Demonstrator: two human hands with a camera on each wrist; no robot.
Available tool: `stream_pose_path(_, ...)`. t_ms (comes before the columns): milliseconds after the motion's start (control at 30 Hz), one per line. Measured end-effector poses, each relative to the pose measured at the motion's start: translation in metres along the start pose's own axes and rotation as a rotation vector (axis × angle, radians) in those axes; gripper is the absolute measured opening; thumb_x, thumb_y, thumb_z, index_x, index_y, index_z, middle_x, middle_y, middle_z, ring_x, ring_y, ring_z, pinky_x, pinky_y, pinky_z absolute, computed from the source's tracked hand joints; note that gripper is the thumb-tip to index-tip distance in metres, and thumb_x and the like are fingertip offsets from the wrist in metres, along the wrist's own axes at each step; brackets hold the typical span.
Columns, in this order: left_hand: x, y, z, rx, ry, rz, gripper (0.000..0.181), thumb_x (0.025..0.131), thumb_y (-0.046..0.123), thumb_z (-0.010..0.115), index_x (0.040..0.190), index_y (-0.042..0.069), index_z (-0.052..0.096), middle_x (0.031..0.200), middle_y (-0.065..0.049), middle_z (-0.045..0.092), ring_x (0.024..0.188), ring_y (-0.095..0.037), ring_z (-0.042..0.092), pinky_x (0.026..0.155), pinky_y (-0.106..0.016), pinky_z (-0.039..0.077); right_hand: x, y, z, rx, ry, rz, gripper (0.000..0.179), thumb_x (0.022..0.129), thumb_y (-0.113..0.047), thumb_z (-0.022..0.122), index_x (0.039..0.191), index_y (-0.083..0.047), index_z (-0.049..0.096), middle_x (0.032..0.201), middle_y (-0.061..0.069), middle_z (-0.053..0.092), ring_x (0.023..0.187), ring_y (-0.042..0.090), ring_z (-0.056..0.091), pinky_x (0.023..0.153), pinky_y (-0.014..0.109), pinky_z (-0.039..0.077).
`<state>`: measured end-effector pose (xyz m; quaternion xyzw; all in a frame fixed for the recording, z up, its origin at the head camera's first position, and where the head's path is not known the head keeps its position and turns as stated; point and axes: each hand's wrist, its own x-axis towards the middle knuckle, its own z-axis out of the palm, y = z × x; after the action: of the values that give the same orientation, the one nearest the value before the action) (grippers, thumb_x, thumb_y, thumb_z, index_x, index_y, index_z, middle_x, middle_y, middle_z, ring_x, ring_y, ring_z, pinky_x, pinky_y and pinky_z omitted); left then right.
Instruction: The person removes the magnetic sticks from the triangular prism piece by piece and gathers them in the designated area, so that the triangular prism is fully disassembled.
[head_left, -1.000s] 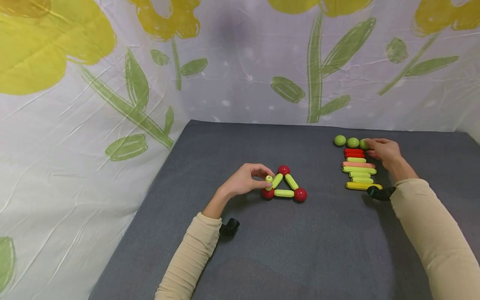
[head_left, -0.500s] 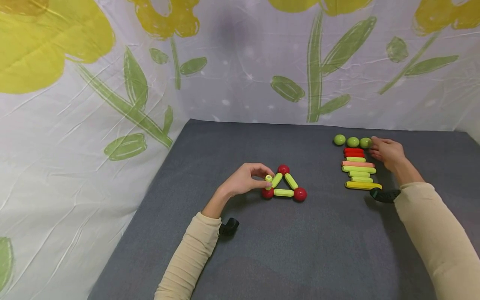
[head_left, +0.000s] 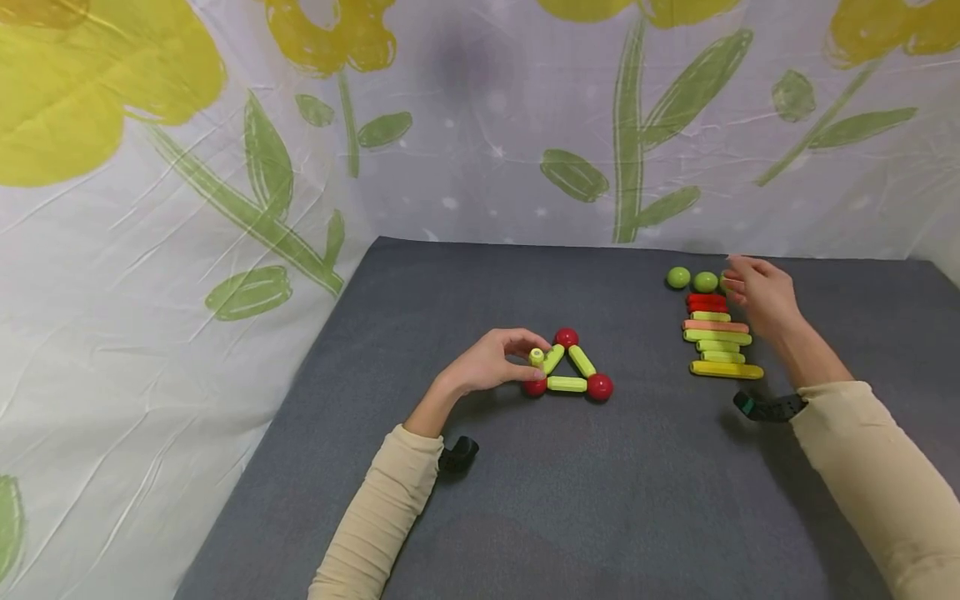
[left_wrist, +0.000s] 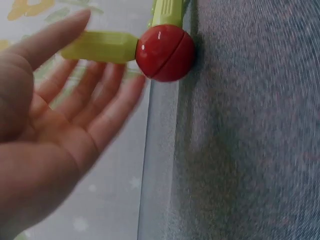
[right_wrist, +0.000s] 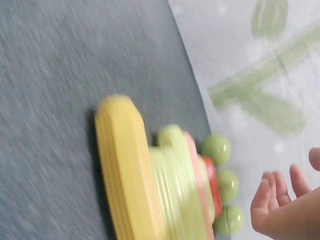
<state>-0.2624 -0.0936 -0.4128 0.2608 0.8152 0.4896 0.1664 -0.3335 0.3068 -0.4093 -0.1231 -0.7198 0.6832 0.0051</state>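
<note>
Three red balls and light green rods form a flat triangle on the dark cloth. Another light green rod stands upright on the triangle's left red ball. My left hand holds that rod between thumb and fingers. My right hand, with relaxed, slightly bent fingers and nothing in them, is raised beside a row of three green balls. In the head view it partly covers the rightmost one; the right wrist view shows the hand apart from the balls.
In front of the green balls lie stacked rows of rods: red rods, a salmon rod, several light green rods and a longer yellow rod. A flower-print cloth hangs behind the table.
My right hand drew off the rightmost green ball to the right, then lifted higher and back toward it, with nothing in it. My left hand stays at the upright rod.
</note>
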Motion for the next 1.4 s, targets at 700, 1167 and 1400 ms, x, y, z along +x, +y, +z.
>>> stream_pose_path(700,0.003,0.0,0.013,0.124,0.035,-0.157,0.053,0.08,0.004,0.077,0.129,0.009,0.057,0.118,-0.008,0.059,0.106,-0.023,0.059,0.082,-0.032,0.051,-0.068,-0.015,0.098,-0.017,-0.568,-0.016,0.037,0.099,-0.033,0.053,0.125,-0.007,0.048,0.114,0.004,0.059,0.107,0.021,0.058,0.089,0.027,0.048)
stream_pose_path(1167,0.004,-0.002,0.015,0.15,0.028,-0.129,0.053,0.08,0.008,0.078,0.129,0.005,0.057,0.113,-0.006,0.063,0.104,-0.021,0.06,0.084,-0.029,0.05,-0.098,0.009,0.157,-0.26,-0.897,-0.217,0.038,0.094,-0.013,0.063,0.127,0.003,0.053,0.116,0.017,0.058,0.107,0.034,0.055,0.089,0.039,0.049)
stream_pose_path(1400,0.005,-0.001,0.014,0.154,0.042,-0.108,0.051,0.079,0.009,0.079,0.125,0.005,0.059,0.112,-0.006,0.064,0.102,-0.018,0.061,0.084,-0.028,0.049,-0.105,0.013,0.172,-0.367,-0.851,-0.361,0.032,0.091,-0.015,0.067,0.119,0.0,0.062,0.108,0.009,0.064,0.099,0.022,0.061,0.082,0.031,0.05)
